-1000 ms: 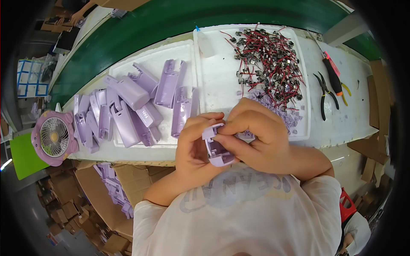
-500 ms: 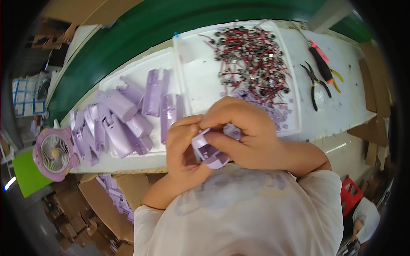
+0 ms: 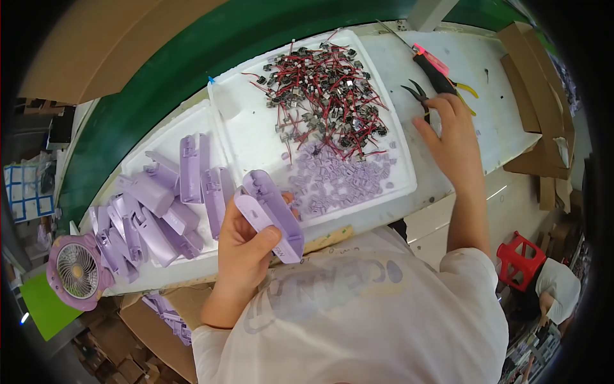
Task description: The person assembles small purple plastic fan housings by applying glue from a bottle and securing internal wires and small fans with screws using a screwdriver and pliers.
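Note:
My left hand (image 3: 246, 246) is closed around a lavender plastic housing (image 3: 272, 221), a long hollow shell with its open side facing up and right. It is tilted in front of my shirt, above the table's near edge. My right hand (image 3: 451, 137) reaches out to the far right, thumb and fingers apart, over black-handled pliers (image 3: 417, 91). The pliers' handles are mostly hidden under the fingers, and whether they touch is hard to see. Beside that hand lie a screwdriver-like tool with a black handle (image 3: 435, 75), a pink tool (image 3: 430, 57) and a yellow handle (image 3: 467, 89).
A white foam tray (image 3: 246, 137) holds red-wired small electronic parts (image 3: 326, 96) and small lavender plastic pieces (image 3: 345, 176). More lavender housings (image 3: 153, 211) are piled at left, near a small fan (image 3: 78, 270). Cardboard (image 3: 531, 96) stands at right; a red stool (image 3: 519, 259) is behind.
My hands were together on the housing; now the left alone holds it, turned to show its length. My right hand has let go and moved right to the pliers. The view has shifted.

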Available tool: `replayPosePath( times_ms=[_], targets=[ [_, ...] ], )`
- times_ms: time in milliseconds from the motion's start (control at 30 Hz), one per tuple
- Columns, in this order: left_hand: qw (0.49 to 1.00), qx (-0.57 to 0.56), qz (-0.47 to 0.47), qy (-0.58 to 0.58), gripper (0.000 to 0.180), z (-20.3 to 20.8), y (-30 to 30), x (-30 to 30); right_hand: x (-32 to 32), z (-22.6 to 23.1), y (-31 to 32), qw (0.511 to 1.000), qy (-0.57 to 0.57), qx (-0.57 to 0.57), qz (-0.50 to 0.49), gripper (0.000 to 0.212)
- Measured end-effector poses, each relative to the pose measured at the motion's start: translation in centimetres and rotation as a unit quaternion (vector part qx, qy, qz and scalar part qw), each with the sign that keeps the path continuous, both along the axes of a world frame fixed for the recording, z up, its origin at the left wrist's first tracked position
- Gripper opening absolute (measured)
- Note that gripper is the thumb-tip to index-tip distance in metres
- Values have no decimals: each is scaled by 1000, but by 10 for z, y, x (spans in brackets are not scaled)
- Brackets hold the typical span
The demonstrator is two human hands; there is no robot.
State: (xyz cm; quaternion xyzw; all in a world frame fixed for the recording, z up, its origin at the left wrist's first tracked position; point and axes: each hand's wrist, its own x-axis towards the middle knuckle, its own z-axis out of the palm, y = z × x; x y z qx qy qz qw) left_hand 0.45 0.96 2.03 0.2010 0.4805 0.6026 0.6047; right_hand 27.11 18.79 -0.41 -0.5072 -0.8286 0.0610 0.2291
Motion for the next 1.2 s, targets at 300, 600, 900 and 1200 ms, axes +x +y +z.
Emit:
replayPosePath(
  times_ms=[300,600,900,1200],
  targets=[
    [993,15,-17,-119,69,-3,-7,3,10,-17,-10,998,-7,-25,-52,35],
    [980,84,-49,-171,63,-11,-20,-3,-35,28,-35,948,208,-164,179,28],
    [975,0,30,-222,52,1,-11,-17,-90,30,-44,940,127,-170,268,36],
    [710,89,-33,698,59,1,39,-15,-113,13,-29,966,41,-6,256,41]
  ],
)
